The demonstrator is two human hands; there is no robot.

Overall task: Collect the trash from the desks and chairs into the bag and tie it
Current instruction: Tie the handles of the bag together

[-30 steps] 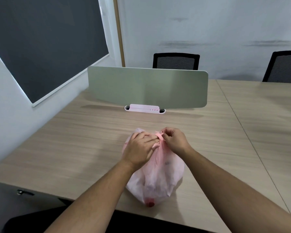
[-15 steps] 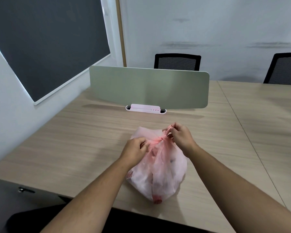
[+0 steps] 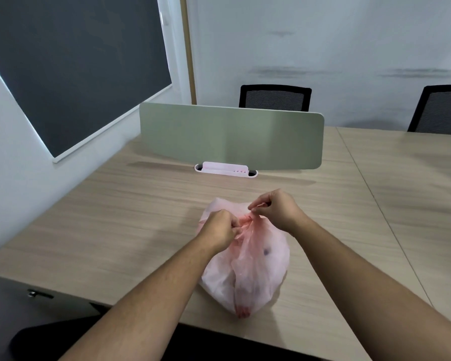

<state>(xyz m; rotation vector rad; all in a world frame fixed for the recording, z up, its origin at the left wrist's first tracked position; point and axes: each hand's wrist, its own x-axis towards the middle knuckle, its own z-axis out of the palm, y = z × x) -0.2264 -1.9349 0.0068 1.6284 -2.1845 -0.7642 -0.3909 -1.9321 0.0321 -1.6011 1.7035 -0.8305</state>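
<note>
A full pink plastic bag point(image 3: 248, 267) sits on a wooden desk point(image 3: 120, 225), near its front edge. The left hand point(image 3: 219, 229) is closed around the bag's gathered top, and the right hand point(image 3: 275, 208) pinches a twisted strip of the same plastic. A green divider panel point(image 3: 231, 136) stands behind, with two black chairs point(image 3: 275, 97) beyond.

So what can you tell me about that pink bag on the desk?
The pink plastic bag is thin and translucent, bulging with dim shapes inside, one a dark spot. It lies on the wooden desk near its front edge. Its top is gathered into a twisted neck, pinched by the left hand and right hand.
</note>
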